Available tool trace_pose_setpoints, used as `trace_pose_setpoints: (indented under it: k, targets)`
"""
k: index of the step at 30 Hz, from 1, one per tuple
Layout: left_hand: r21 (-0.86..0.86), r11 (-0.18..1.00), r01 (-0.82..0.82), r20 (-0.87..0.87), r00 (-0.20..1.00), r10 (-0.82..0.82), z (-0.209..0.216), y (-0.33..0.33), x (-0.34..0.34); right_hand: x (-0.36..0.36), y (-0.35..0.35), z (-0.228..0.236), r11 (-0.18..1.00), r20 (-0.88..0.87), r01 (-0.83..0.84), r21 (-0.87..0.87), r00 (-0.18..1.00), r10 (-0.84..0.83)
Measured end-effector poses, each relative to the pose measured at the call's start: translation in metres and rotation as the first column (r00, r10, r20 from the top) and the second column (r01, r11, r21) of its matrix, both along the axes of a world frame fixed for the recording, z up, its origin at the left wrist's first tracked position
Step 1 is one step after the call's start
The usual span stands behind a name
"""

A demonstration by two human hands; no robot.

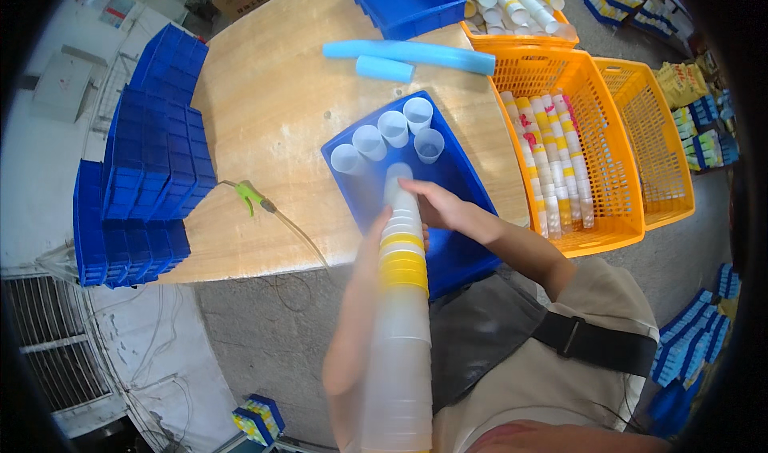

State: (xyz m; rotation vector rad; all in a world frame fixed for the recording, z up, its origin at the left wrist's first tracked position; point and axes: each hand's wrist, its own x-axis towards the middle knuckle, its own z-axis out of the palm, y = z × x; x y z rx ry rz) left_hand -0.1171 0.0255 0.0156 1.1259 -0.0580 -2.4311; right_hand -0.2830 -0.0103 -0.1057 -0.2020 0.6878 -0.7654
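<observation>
A long stack of nested cups (400,325), mostly translucent white with a few yellow ones, runs from the lower edge up toward the table. My left hand (370,241) wraps around its left side near the far end, slightly blurred. From the right, my right hand (438,205) holds the stack's far end, fingers on the endmost white cup (395,183). Beneath the hands lies a blue tray (468,173), partly hidden by them and the stack. Several separate white cups (392,127) stand upright along its far side.
Blue trays (152,157) are piled at the table's left. A green air gun (252,197) trails a hose over the front edge. Light-blue rolls (408,53) and another blue tray (400,9) lie farther back. Right of the table, an orange crate (620,157) holds stacked cups (556,165).
</observation>
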Motion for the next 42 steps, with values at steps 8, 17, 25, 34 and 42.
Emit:
trace_pose_setpoints:
  k: [8, 17, 25, 34, 42]
  targets:
    - [0.004, 0.997, 0.079, 0.177, 0.981, -0.078, -0.01, -0.006, 0.028, 0.024, 0.003, -0.005, 0.996, 0.089, -0.071, 0.062, 0.994, 0.065]
    - [-0.072, 0.984, -0.161, 0.115, 0.979, 0.169, -0.005, 0.005, 0.042, 0.052, -0.02, -0.02, 0.983, 0.106, 0.137, 0.123, 0.983, -0.151]
    - [0.027, 0.988, 0.154, 0.297, 0.942, -0.155, -0.021, 0.024, 0.06, 0.067, 0.007, -0.041, 0.997, -0.078, -0.034, 0.067, 0.996, 0.039]
    - [-0.017, 0.992, 0.126, 0.284, 0.952, -0.116, -0.007, 0.024, 0.041, 0.046, 0.033, -0.022, 0.993, 0.059, 0.09, 0.076, 0.994, -0.095]
    - [-0.089, 0.995, 0.054, 0.104, 0.994, -0.045, -0.003, 0.027, 0.015, -0.012, 0.054, 0.004, 0.857, -0.028, 0.381, 0.345, 0.917, -0.397]
